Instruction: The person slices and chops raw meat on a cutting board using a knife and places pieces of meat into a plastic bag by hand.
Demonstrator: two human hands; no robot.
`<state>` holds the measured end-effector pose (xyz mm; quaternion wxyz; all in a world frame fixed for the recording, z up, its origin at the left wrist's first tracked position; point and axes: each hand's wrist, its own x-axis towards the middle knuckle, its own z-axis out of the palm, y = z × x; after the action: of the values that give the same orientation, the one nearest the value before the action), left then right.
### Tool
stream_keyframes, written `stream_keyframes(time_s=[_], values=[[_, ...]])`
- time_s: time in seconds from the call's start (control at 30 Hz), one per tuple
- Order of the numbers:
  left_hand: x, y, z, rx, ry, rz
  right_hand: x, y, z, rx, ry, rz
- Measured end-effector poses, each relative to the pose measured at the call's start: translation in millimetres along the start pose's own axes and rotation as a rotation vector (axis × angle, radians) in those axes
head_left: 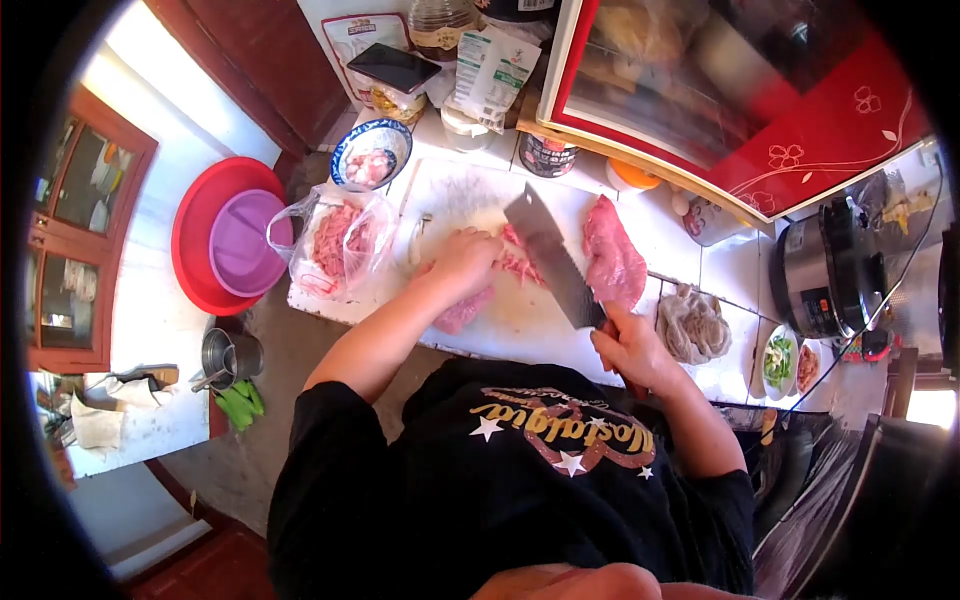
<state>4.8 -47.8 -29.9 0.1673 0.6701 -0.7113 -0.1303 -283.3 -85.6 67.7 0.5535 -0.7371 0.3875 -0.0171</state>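
Note:
My right hand is wrapped around the handle of a cleaver. The broad blade stands over the white cutting board, beside some cut strips of raw meat. My left hand has its fingers curled down on a piece of raw meat, which is partly hidden under the hand and wrist. Right of the blade lies a larger slab of raw meat. A clear plastic bag with sliced meat sits at the board's left side.
A blue-patterned bowl holds pale pieces behind the bag. Packets, a dark phone-like slab and a red-framed cabinet line the back. On the right are a crumpled cloth, an electric cooker and a plate of chopped greens.

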Motion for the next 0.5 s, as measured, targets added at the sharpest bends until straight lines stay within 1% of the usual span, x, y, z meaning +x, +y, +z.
stream_keyframes(time_s=[0.07,0.1,0.13,0.17,0.23,0.27,0.33,0.37,0.43,0.47,0.5], values=[[-2.3,-5.4,-2.0,-0.027,0.005,0.025,-9.8,-1.9,0.5,-0.051,-0.018,0.019],[-6.3,-8.2,-3.9,-0.077,0.052,0.024,-11.4,1.1,0.2,-0.047,-0.017,0.020],[-9.1,-9.6,-5.2,-0.128,0.096,0.023,-12.7,5.9,-0.2,-0.064,-0.044,0.050],[-10.7,-9.9,-6.4,-0.128,0.087,0.020,-13.9,10.5,1.1,-0.080,-0.073,0.084],[-9.3,-10.2,-12.9,-0.293,0.064,-0.111,-11.5,21.3,5.9,-0.050,-0.070,0.086],[-6.9,-11.4,-13.7,-0.289,0.064,-0.111,-9.9,23.5,6.9,-0.029,-0.061,0.082],[-1.7,-13.1,-14.6,-0.781,-0.040,-0.240,-8.9,22.4,9.9,-0.042,-0.060,0.075],[1.3,-14.1,-17.1,-0.777,-0.041,-0.236,-8.3,26.5,12.7,0.002,-0.038,0.073],[7.8,-16.2,-23.9,-1.057,-0.161,-0.220,-7.6,31.9,14.7,0.045,-0.012,0.068],[9.3,-16.8,-28.4,-1.057,-0.161,-0.221,-8.2,34.1,15.6,0.062,-0.007,0.075],[10.4,-17.3,-35.1,-1.056,-0.172,-0.272,-8.8,35.5,16.3,0.082,-0.003,0.083]])
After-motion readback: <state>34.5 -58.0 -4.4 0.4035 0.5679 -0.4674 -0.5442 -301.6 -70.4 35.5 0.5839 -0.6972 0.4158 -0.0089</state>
